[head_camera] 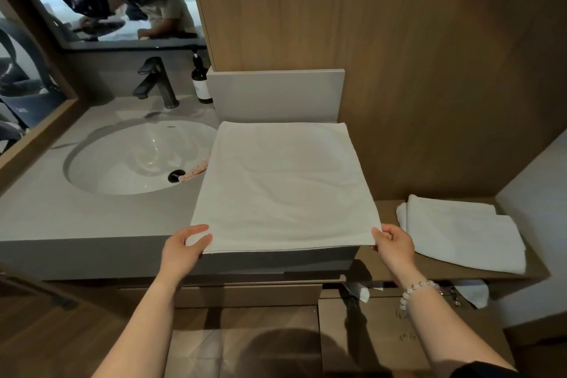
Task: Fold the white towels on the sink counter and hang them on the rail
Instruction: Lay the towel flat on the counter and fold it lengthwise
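White towel is lying flat on the grey sink counter, spread as 1 smooth rectangle, its near edge sitting along the counter's front lip and its far edge reaching the low grey upstand at 12 o'clock. Left hand is pinching the towel's near-left corner at 7 o'clock, thumb on top, fingers curling under the hem. Right hand is pinching the near-right corner at 5 o'clock in the same way; a beaded bracelet is sitting on that wrist. Both grips are narrow, closing on cloth only. At 9 o'clock of the towel the white basin is showing, with a small patterned cloth lying beside the drain and partly running under the towel's left edge. Black faucet and a dark pump bottle are standing at 11 o'clock. At 3 o'clock, on the lower wooden shelf, folded white towels are resting, possibly 2 stacked; the layers are hard to separate.
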The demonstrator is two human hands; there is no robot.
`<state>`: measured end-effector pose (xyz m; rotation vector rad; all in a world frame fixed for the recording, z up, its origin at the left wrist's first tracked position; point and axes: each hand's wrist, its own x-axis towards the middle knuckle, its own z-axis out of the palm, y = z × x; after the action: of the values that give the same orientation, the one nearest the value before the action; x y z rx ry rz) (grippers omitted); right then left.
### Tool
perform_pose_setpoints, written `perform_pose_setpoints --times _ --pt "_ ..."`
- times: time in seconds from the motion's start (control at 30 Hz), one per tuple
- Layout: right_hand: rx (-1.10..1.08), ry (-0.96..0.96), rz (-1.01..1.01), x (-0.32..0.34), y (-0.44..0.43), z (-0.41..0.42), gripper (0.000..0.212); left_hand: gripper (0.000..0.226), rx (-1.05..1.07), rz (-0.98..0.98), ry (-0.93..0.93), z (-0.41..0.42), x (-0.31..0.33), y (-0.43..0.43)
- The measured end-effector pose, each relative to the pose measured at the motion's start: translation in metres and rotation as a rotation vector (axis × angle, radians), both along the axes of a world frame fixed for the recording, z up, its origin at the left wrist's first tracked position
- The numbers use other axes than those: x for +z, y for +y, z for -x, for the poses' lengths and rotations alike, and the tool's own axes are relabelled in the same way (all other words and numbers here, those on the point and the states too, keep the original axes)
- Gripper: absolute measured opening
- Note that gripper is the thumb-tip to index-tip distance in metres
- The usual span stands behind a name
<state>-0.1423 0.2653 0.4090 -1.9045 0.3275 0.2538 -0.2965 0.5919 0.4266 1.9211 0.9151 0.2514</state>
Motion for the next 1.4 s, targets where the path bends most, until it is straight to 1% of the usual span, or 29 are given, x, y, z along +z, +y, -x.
perform_pose_setpoints --times 0.1,0.2,0.33,0.4,0.5,0.6,0.67,0.77,0.87,0.97,1.07,1.13,1.17,1.2,1.27,1.3,1.37,1.4 --pt "0.031 0.026 0.054 -0.001 0.001 -0.001 0.016 0.03 0.045 0.024 0.024 -0.001 0.0 -0.001" --pt "0.081 0.054 0.08 -0.001 0.002 -0.006 0.017 0.029 0.06 0.092 0.023 -0.002 -0.002 0.001" --pt "0.108 0.039 0.099 0.005 0.007 -0.013 0.034 0.032 0.114 0.244 -0.015 -0.006 0.0 0.003" --pt "0.077 0.004 0.144 0.006 0.012 -0.016 0.041 0.028 0.185 0.322 -0.042 -0.009 0.002 0.003" --pt "-0.049 -0.058 0.165 0.004 0.02 -0.02 0.031 0.022 0.283 0.492 -0.114 -0.009 0.011 0.001" --pt "-0.151 -0.069 0.15 0.007 0.025 -0.019 0.019 0.024 0.251 0.55 -0.127 -0.007 0.014 0.006" --pt "-0.19 -0.06 0.127 0.007 0.026 -0.019 0.018 0.024 0.228 0.541 -0.098 -0.007 0.016 0.009" --pt "-0.249 -0.033 0.074 0.009 0.027 -0.02 0.017 0.031 0.182 0.491 -0.077 -0.008 0.017 0.008" --pt "-0.306 -0.003 -0.008 0.015 0.026 -0.02 0.016 0.035 0.195 0.398 -0.037 -0.006 0.019 0.008" --pt "-0.351 0.033 -0.064 0.022 0.022 -0.02 0.017 0.033 0.166 0.279 0.002 -0.007 0.016 0.013" --pt "-0.285 0.075 -0.013 0.023 0.022 -0.026 0.016 0.031 0.127 0.193 0.014 -0.011 0.019 0.014" --pt "-0.189 0.101 0.048 0.026 0.023 -0.032 0.01 0.034 0.12 0.203 0.013 -0.017 0.023 0.019" --pt "-0.135 0.112 0.058 0.029 0.024 -0.036 0.005 0.035 0.128 0.216 0.019 -0.021 0.024 0.022" --pt "-0.086 0.112 0.054 0.032 0.026 -0.04 0.004 0.034 0.135 0.235 0.02 -0.024 0.026 0.025" --pt "-0.028 0.097 0.057 0.038 0.032 -0.048 0.015 0.018 0.138 0.284 0.022 -0.035 0.03 0.031" --pt "-0.022 0.093 0.058 0.039 0.035 -0.054 0.017 0.019 0.145 0.303 0.022 -0.042 0.03 0.032" --pt "-0.02 0.095 0.082 0.039 0.041 -0.066 0.022 0.035 0.189 0.314 0.043 -0.055 0.03 0.036" --pt "-0.015 0.092 0.104 0.039 0.044 -0.073 0.024 0.037 0.212 0.327 0.062 -0.062 0.03 0.039"
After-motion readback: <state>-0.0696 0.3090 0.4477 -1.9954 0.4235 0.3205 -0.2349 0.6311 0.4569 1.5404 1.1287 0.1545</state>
